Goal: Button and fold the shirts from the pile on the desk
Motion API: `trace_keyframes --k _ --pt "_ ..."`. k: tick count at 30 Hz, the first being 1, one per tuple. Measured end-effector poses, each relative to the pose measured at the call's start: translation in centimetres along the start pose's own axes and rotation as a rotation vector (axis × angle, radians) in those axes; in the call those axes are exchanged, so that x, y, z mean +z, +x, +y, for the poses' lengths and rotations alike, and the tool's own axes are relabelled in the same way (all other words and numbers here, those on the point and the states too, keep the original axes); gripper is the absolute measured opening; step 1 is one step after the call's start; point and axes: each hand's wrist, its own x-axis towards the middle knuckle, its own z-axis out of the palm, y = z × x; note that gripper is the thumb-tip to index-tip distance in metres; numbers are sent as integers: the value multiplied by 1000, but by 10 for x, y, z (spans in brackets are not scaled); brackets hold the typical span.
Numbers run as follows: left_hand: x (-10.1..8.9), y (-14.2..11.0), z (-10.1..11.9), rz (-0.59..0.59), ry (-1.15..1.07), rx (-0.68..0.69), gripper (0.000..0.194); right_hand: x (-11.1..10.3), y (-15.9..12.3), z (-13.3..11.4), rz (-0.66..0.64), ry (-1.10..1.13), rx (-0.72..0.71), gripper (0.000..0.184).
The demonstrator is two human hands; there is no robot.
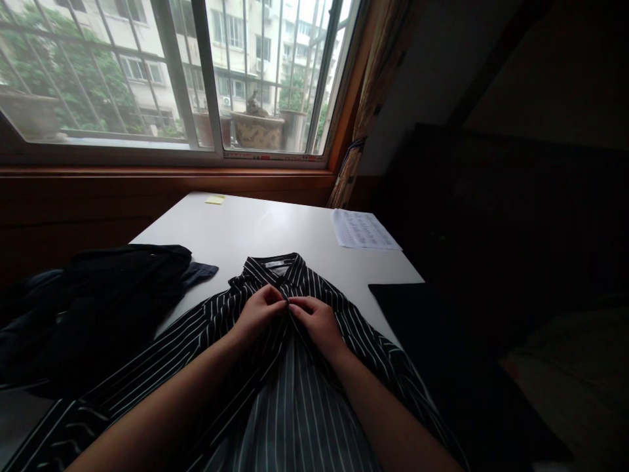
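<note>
A black shirt with white stripes [221,321] lies face up on the white table, its collar toward the window and its sleeves spread to both sides. Below the chest its front hangs apart, showing the greyer inside of the back. My left hand [260,311] pinches the front edge just under the collar. Meeting it there, my right hand [317,321] pinches the other side of the front, fingertips almost touching the left ones. Whatever small part, such as a button, sits between the fingertips is hidden.
Dark clothes [98,301] are heaped on the table's left. Printed sheets [363,229] lie at the far right corner, a yellow sticky note [215,199] at the far left. Dark cloth [417,328] covers the right edge. Beyond the white table [275,223] is a barred window [216,78].
</note>
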Motion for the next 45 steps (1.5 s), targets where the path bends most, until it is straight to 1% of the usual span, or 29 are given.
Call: trace_keyframes --k 3,8,10,14,18,26,35,40,45 --pt "-1 0 0 -15 2 10 28 1 -1 -2 11 -21 -11 19" --pt "0 -1 3 -42 -10 -53 36 3 -2 -3 16 -45 -39 16" --pt "0 -1 4 -45 3 -49 38 3 -2 -4 19 -57 -54 16" --pt "-2 -2 5 -69 -3 -34 35 3 -2 -4 30 -73 -73 16" --pt "-4 -2 7 -59 -18 -38 34 3 -2 -2 42 -87 -62 18" --pt "-8 -1 3 -81 -84 -60 33 1 -1 -2 52 -43 -53 10" --pt "-10 1 -4 -91 -145 -65 37 3 -3 -6 70 -125 -130 9" --pt "-12 2 -5 -123 -149 -94 30 5 -3 -5 49 -175 -164 11" --pt "-15 2 -3 -149 -236 -140 30 6 -4 -4 28 -247 -203 14"
